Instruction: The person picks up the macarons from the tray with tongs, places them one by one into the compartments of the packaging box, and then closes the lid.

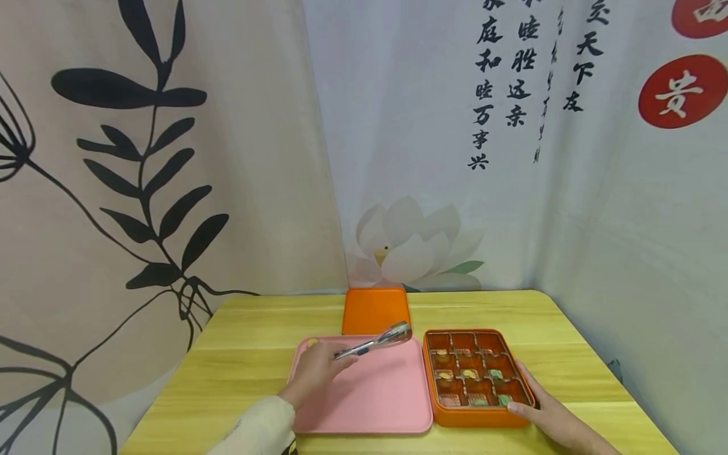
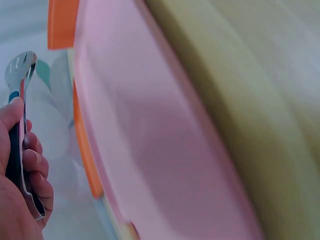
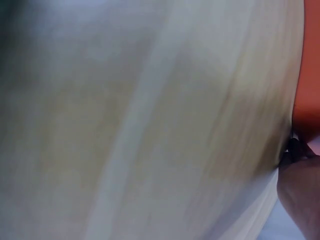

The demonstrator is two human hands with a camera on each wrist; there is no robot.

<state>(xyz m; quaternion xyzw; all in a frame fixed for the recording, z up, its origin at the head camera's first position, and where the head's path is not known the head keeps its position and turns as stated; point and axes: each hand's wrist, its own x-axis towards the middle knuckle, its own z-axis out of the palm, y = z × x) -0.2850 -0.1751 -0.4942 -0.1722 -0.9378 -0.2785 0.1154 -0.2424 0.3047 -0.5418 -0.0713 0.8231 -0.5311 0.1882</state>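
Note:
My left hand (image 1: 315, 371) grips metal tongs (image 1: 388, 337) above the pink tray (image 1: 375, 407), with the tong tips pointing right and away. In the left wrist view, the thumb and curled fingers wrap the dark handle of the tongs (image 2: 19, 75). At the right stands an orange box (image 1: 483, 417) divided into several compartments, some with small yellow pieces (image 1: 469, 374) and green pieces (image 1: 496, 373) in them. My right hand (image 1: 548, 411) holds this box by its near right corner, thumb on the rim and fingers along the side.
A small yellow piece (image 1: 311, 342) lies at the far left corner of the tray, partly behind the left hand. Beyond the tray is a flat orange lid (image 1: 375, 311). All of it sits on a wood-grain table (image 1: 239, 360), with printed curtains (image 1: 273, 189) behind it.

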